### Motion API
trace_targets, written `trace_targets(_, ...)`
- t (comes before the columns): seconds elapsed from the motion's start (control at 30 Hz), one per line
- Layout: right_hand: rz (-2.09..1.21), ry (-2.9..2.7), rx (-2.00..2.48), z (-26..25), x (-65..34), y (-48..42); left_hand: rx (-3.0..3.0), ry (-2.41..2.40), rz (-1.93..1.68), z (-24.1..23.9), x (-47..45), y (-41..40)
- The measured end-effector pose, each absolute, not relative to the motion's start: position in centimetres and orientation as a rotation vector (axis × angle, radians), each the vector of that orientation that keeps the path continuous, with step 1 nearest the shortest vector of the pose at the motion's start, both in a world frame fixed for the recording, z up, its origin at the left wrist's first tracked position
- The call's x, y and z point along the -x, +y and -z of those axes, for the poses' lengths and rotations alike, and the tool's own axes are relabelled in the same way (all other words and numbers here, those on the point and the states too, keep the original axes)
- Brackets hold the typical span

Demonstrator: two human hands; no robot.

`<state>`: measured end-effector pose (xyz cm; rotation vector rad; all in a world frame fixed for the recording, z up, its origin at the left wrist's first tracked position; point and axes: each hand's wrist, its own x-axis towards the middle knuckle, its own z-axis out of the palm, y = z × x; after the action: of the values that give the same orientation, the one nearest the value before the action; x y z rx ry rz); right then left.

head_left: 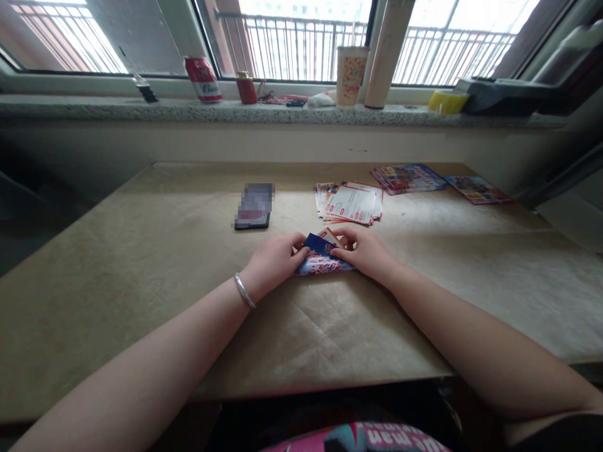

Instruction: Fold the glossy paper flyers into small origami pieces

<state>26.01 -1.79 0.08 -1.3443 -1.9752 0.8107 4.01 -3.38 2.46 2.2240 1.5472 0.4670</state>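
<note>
My left hand (276, 260) is closed on the left side of a blue, red and white patterned paper envelope (323, 265), thumb in front. On the other side, my right hand (370, 251) pinches the envelope's right edge together with a white card with a red mark (330, 235), which sticks out of the top. How far down the card sits inside is hidden. Just beyond my hands lies a loose pile of white printed cards with red borders (353, 204). A dark phone (254, 210) lies on the table, past my left hand.
Toward the back right of the tan table (141, 282) are a stack of colourful printed envelopes (409, 179) and another small stack (478, 189). Along the stone windowsill (264, 114) stand a red can (202, 80), a paper cup (351, 75) and a yellow tape roll (447, 102).
</note>
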Motion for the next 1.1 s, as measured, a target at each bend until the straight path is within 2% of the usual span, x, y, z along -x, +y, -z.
trace_targets(0.13, -0.945, -1.902, 1.275, -0.2, -25.7, -1.9, -2.197, 1.573, -0.614, -2.2, -4.2, -3.5)
trace_targets(0.63, -1.002, -1.868, 1.175, -0.3, -25.4, -2.2, -2.100, 1.547, -0.830, -2.5, -4.8, -3.7)
trace_targets(1.1, -0.870, -1.809, 1.218, -0.5, -24.8, -2.4, -2.043, 1.439, -0.917, -2.1, -5.0, -3.6)
